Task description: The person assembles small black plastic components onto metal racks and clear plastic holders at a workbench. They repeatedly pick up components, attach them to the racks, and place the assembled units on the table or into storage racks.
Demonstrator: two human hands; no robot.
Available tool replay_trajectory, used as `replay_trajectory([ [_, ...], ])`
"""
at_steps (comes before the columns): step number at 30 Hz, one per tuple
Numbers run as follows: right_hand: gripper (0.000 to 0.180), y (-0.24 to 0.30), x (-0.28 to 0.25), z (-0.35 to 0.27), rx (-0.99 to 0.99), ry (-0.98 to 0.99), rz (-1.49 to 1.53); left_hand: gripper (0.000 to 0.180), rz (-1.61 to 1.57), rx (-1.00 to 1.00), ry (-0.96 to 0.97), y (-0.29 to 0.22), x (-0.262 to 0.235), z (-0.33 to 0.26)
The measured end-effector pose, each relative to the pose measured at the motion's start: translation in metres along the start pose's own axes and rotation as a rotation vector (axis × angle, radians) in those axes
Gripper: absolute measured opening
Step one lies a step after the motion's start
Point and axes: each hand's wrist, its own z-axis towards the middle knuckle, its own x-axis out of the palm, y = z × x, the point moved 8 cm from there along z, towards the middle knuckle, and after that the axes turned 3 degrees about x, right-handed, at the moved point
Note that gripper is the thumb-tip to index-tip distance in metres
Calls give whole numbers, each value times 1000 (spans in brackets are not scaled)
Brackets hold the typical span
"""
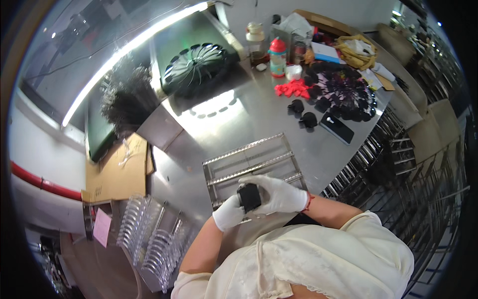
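My left hand [230, 213] and my right hand [279, 195], both in white gloves, meet in front of my body. Between them is a dark, flat piece with rounded corners [249, 197], its exact kind too small to make out. The fingers of both hands are closed about its edges. Just beneath and beyond the hands, a metal rack frame [249, 169] with notched crossbars lies on the steel table [199, 144]. My hands cover part of its near side.
Black lens-like pieces fan out in a ring [341, 92] at the right, near a phone [337, 128], red pieces [293, 88] and a bottle [277, 57]. Another ring [195, 67] sits on a green belt. Clear lenses [159, 254] fill a rack at left, beside cardboard [122, 169].
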Motion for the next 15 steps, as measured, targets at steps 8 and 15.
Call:
replay_trajectory([
  [8,70,-47,20,27,41,-61,746,40,-469,70,46,68,-30,9],
  [15,69,-32,1,75,34,128,1358,30,221,431,-597,12,-85,-34],
])
